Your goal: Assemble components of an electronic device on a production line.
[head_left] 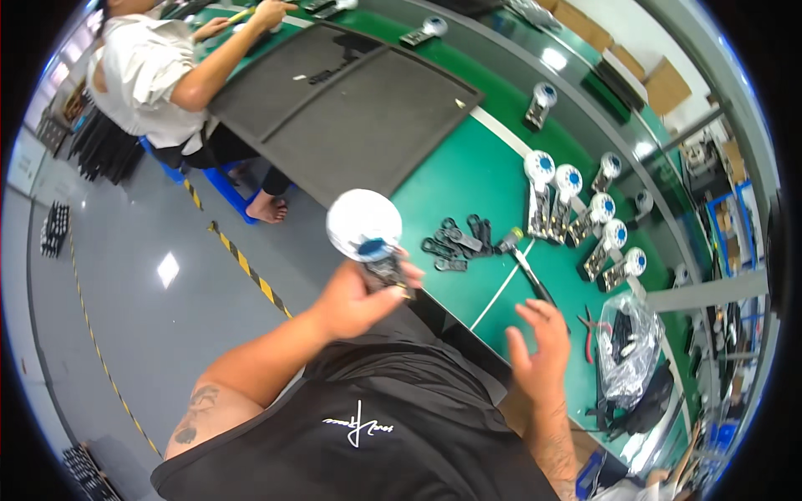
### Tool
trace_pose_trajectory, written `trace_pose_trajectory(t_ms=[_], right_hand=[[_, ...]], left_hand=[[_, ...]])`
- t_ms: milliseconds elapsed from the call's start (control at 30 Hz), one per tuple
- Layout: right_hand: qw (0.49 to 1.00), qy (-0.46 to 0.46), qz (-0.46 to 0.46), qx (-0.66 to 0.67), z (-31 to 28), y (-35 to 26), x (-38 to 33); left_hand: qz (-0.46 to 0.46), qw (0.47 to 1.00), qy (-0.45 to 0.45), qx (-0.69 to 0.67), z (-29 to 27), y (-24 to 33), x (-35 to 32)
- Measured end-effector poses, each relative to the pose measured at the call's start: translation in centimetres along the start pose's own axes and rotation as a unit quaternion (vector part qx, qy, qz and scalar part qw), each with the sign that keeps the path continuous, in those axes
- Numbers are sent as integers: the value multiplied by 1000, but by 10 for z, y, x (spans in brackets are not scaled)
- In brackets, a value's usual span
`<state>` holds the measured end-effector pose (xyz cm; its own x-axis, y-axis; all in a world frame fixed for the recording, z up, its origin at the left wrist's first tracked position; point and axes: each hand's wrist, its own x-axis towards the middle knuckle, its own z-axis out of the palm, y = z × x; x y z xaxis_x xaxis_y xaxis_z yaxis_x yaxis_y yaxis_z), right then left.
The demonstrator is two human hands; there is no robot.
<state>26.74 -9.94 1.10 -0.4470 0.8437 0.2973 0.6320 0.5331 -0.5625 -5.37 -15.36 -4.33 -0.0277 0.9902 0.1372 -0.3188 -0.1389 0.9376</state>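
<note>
A black circuit board with a round white cap [365, 224] is held up off the bench in the left hand [355, 296], the fingers clamped around its dark lower end so that the white disc is turned upward and toward the eyes, seemingly so it can be looked over. The right hand [539, 351] is kept empty over the green bench [468, 188], its fingers spread apart and touching nothing, with red-handled pliers [590, 327] and a crumpled clear plastic bag [628, 351] just beside it, within easy reach. A little farther on, a heap of small black plastic parts [459, 242] and a screwdriver [522, 260] are laid near the bench edge. Beyond these, like assemblies with white caps [585, 219] are set out in loose rows, apparently kept apart from the piece in hand. Farthest off, a large dark mat [347, 104] is spread on the bench, where another person [159, 71] is seated with arms resting on it.
</note>
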Motion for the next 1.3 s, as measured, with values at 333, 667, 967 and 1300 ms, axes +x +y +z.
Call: trace_pose_trajectory(t_ms=[333, 667, 967, 1300], right_hand=[[996, -19, -81, -10, 22, 52, 60], [994, -25, -104, -24, 38, 57, 123], [971, -163, 127, -118, 55, 17, 148], [951, -187, 230, 82, 30, 28, 158]], left_hand=[[-13, 957, 159, 242, -50, 67, 113], [-26, 993, 110, 33, -3, 19, 146], [-53, 994, 78, 50, -6, 20, 124], [-117, 980, 93, -133, -4, 25, 104]])
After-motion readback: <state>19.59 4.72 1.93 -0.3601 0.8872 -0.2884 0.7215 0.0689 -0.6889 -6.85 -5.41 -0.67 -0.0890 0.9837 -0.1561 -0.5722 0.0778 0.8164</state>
